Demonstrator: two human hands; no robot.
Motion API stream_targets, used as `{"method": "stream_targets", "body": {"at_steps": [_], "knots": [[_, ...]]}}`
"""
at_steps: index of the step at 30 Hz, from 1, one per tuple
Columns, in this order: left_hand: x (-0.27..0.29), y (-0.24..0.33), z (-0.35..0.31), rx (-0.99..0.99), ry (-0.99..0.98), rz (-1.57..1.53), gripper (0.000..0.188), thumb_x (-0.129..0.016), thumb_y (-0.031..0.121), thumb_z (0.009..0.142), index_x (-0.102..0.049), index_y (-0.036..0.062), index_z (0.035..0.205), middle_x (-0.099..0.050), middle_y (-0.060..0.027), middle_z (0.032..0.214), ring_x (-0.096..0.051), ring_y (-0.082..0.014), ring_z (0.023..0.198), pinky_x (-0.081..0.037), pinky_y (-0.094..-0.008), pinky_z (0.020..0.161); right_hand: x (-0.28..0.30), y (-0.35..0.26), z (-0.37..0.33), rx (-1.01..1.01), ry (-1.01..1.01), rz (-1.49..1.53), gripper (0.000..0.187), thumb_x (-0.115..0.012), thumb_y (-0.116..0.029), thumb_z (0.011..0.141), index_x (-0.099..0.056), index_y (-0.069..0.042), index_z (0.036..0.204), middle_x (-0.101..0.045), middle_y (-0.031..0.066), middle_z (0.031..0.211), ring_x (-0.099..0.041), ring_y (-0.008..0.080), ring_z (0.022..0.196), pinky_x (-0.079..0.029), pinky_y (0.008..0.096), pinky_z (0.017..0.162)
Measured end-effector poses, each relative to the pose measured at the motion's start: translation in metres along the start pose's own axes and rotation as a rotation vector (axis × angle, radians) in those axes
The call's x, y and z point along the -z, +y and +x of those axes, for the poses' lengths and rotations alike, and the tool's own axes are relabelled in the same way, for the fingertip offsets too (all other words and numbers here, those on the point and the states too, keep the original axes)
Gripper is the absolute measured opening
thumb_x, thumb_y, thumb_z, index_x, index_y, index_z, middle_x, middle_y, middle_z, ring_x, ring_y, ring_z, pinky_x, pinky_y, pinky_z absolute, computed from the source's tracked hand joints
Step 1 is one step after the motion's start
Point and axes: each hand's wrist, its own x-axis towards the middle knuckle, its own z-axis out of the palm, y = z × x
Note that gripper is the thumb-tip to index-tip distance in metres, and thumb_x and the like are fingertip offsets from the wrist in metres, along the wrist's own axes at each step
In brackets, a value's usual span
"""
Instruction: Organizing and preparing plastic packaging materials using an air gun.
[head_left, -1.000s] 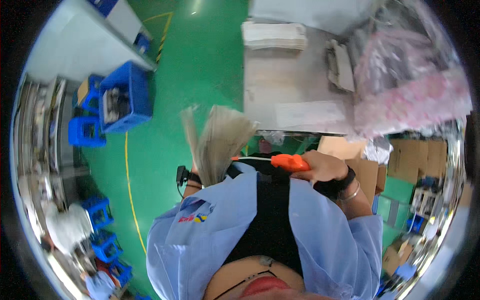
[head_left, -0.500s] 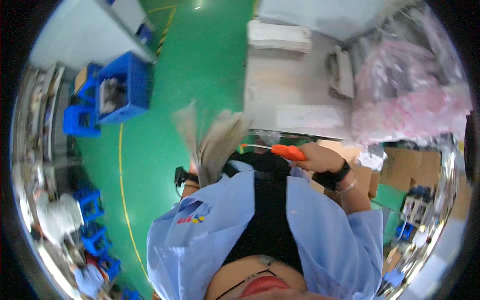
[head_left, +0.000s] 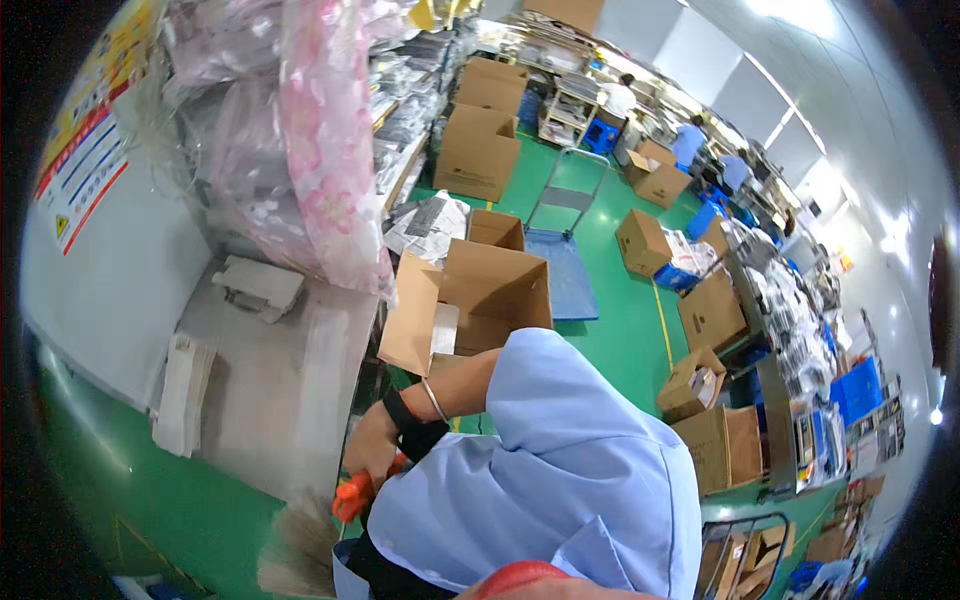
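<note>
My right hand (head_left: 370,445) is closed around the orange handle of a thin-shafted tool (head_left: 352,497), held close against my body beside the table edge. Its exact kind does not show. A black band and a bracelet sit on that wrist. Just past the tool, a fanned sheaf of thin beige sheets (head_left: 298,550) stands out at the lower edge, blurred. My left hand is out of sight, and so is the lower part of the sheaf.
A grey worktable (head_left: 285,385) carries two white blocks or stacks (head_left: 187,390). Pinkish plastic sheeting (head_left: 325,150) hangs behind it. An open cardboard box (head_left: 497,290) stands beyond my arm, with a blue platform trolley (head_left: 562,275) past it. Several people sit at far benches.
The view has swung right, bringing boxes, trolley and benches into sight. My left wrist has left the picture. The orange-handled tool stays in my right hand.
</note>
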Motion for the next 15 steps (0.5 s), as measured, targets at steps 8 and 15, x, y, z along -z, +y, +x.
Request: {"method": "stream_targets", "body": {"at_steps": [8, 15], "knots": [[-0.016, 0.011, 0.020, 0.030, -0.038, 0.076, 0.067, -0.045, 0.055, 0.093, -0.056, -0.0052, 0.120, -0.063, -0.0202, 0.110, -0.060, -0.0271, 0.102, -0.046, -0.0360, 0.087, 0.002, -0.001, -0.040, -0.258, -0.045, 0.046, 0.037, -0.067, -0.032, 0.079, -0.066, 0.006, 0.081, -0.067, 0.0140, 0.072, -0.064, 0.0243, 0.064, -0.050, 0.0367, 0.058], [-0.011, 0.013, 0.026, 0.050, -0.045, 0.091, 0.067, -0.045, 0.055, 0.093, -0.057, -0.0051, 0.119, -0.063, -0.0199, 0.110, -0.060, -0.0269, 0.101, -0.046, -0.0360, 0.087, 0.009, 0.007, -0.034, -0.268, -0.001, 0.088, 0.037, -0.067, -0.032, 0.078, -0.066, 0.005, 0.080, -0.066, 0.0130, 0.069, -0.065, 0.0247, 0.063, -0.051, 0.0364, 0.057]]}}
